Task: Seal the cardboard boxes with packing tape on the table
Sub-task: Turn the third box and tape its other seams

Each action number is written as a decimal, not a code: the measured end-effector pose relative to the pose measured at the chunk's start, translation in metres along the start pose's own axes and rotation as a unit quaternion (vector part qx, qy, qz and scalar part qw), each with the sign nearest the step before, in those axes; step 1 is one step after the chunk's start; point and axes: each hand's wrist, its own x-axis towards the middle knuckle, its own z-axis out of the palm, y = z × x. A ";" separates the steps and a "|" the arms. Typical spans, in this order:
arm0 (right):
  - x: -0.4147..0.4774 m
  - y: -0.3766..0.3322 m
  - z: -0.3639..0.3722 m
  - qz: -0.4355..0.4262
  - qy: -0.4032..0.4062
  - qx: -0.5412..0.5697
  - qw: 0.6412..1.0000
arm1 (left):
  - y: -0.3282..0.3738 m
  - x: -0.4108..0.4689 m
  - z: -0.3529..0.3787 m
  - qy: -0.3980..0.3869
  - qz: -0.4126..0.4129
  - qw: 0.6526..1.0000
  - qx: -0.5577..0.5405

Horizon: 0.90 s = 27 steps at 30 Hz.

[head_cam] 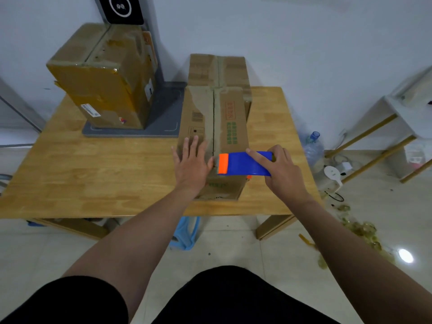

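The cardboard box [231, 122] stands on the wooden table [93, 171], its two top flaps folded down and meeting in a dark centre seam. Across the near end of this box lies a blue tape dispenser [243, 163], with its orange end right at the seam. The right hand [282, 169] holds the dispenser, fingers curled round its far end and the forefinger stretched along the top. The left hand [191, 162] lies flat on the box's left flap with fingers spread (the thumb just beside the orange end). A second box [219, 69] stands right behind this box. To its left, a large box [105, 73] stands on a grey base [163, 113]. On the floor to the box's right stands a water bottle [313, 148].
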 end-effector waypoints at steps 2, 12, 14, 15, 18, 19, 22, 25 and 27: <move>-0.001 0.016 -0.003 0.000 0.002 0.012 1.000 | -0.001 0.000 -0.001 0.000 0.000 1.000 -0.003; -0.009 0.083 0.002 -0.015 0.014 0.047 0.999 | 0.004 0.000 -0.001 0.007 -0.016 1.000 0.004; -0.006 0.085 0.007 -0.011 0.016 0.063 0.998 | 0.009 0.000 -0.001 0.009 -0.034 0.999 0.007; -0.006 0.086 0.010 -0.011 0.013 0.066 0.998 | 0.014 0.000 0.000 0.010 -0.051 0.999 0.014; -0.007 0.090 0.015 -0.013 0.003 0.078 0.997 | 0.035 0.002 0.004 0.015 -0.095 0.995 0.026; -0.007 0.091 0.017 -0.014 0.003 0.082 0.996 | 0.043 0.003 0.005 0.021 -0.097 0.995 0.024; -0.006 0.092 0.020 -0.024 0.000 0.089 0.996 | 0.071 0.008 0.007 0.036 -0.066 0.997 0.011; -0.005 0.096 0.022 -0.037 -0.001 0.097 0.995 | 0.098 0.011 0.012 0.050 -0.058 0.996 -0.042; -0.004 0.099 0.022 -0.043 -0.006 0.098 0.994 | 0.101 0.012 0.017 0.064 -0.069 0.995 -0.045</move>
